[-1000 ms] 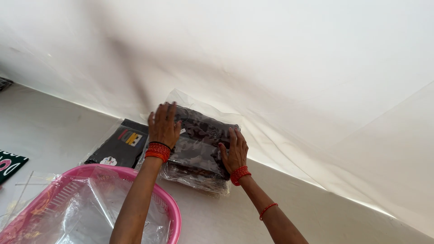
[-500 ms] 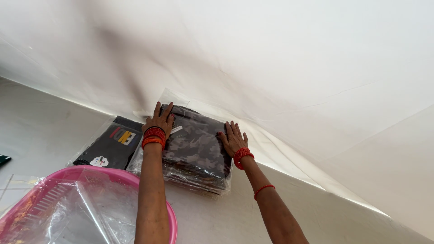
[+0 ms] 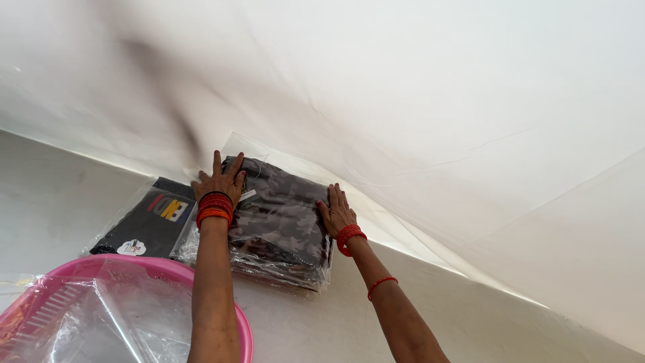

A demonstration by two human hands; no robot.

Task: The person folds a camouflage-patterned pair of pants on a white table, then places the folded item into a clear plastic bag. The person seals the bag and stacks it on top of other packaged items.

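Observation:
A stack of folded camouflage-patterned garments in clear plastic bags (image 3: 282,222) lies on a white surface (image 3: 60,202), against a white sheet that rises behind it. My left hand (image 3: 218,178) lies flat with spread fingers on the stack's far left corner. My right hand (image 3: 336,212) presses flat against the stack's right edge. Both wrists carry red bangles. Neither hand grips anything.
A dark bagged garment with a coloured print (image 3: 151,218) lies just left of the stack. A pink plastic basket holding clear plastic bags (image 3: 161,269) sits at the bottom left. The white sheet (image 3: 437,101) fills the upper view.
Both hands slid farther along the stack and flattened on it. The view shifted, so the stack and basket sit lower and more to the left.

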